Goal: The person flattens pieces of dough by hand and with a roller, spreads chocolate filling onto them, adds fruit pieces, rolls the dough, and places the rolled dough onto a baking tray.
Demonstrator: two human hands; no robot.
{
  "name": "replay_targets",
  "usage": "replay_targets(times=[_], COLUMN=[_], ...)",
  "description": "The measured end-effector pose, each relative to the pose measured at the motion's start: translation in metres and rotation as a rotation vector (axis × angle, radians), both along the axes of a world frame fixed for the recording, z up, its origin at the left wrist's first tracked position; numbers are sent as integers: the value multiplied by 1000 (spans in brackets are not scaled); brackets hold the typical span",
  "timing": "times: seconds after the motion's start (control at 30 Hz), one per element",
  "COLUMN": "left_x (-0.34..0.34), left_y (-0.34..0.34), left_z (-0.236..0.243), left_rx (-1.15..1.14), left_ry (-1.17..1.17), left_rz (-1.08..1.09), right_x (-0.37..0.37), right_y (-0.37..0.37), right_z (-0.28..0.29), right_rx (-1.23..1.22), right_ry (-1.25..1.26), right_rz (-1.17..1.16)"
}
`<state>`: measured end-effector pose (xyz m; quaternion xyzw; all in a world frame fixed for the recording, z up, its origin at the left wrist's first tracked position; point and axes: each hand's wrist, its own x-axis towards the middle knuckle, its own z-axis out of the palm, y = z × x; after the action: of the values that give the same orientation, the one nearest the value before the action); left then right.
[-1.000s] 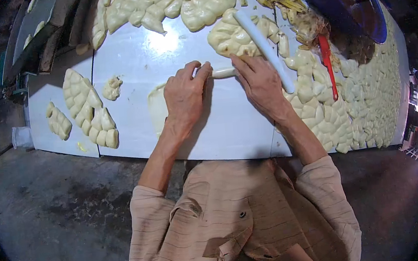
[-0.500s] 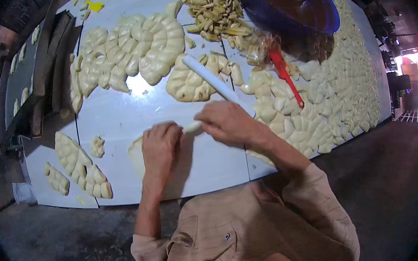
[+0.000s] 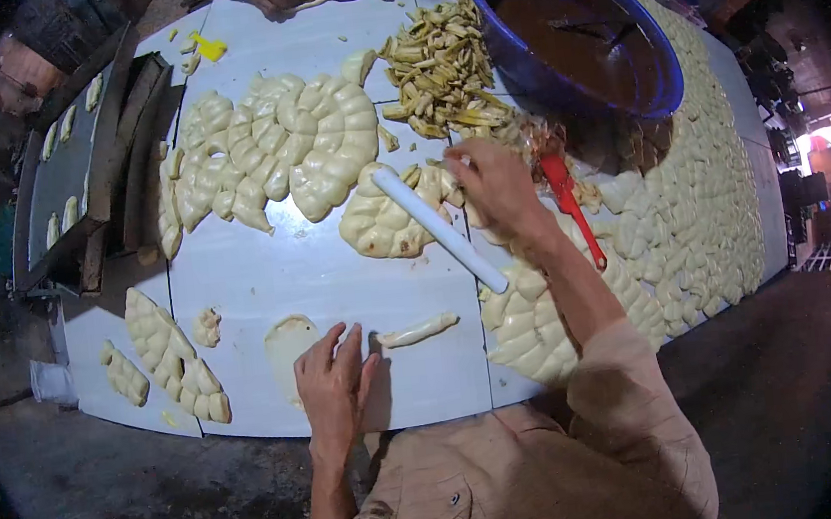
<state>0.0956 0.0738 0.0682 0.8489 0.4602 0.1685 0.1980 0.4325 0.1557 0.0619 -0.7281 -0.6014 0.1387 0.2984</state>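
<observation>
Our left grip [image 3: 330, 386] is spread beside rolled dough [image 3: 420, 331], lower centre; whether our right grip [image 3: 501, 189] pinches, we can't tell.

The white table [image 3: 238, 287] carries dough pieces [image 3: 294, 136], a roll [image 3: 418, 331] — and yellowish strips [image 3: 435, 62].

left hand [image 3: 330, 378] spread beside dough roll [image 3: 418, 330] (slim, pale) | right hand [image 3: 501, 189] near yellowish strips [image 3: 437, 62]
</observation>
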Motion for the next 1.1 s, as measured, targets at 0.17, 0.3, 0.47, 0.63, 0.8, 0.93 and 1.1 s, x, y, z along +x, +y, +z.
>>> replay_targets(times=[0.17,0.3,0.47,0.63,0.8,0.93,1.1], left_x=[-18,-32,-38,-48,-59,-81,-115], left_y=[-21,-42,-56,-66,-64,-58,-38], left_z=[0,-4,0,-8,-10,-18,-31], left_rx=[37,8,-42,9,24,43,67], left_ry=[-5,-24,-31,-9,2,-24,-65], left_rz=[164,305,372,401,422,403,291], right_x=[37,46,70,73,50,-7,-110], right_y=[80,110,114,94,59,3,-56], right_z=[-19,-22,-22,-21,-4,22,23], right_rx=[119,83,157,-37,-277,-271,-443], right_ry=[-186,-439,-493,66,622,819,817], right_rz=[-1,213,335,277,55,88,130])
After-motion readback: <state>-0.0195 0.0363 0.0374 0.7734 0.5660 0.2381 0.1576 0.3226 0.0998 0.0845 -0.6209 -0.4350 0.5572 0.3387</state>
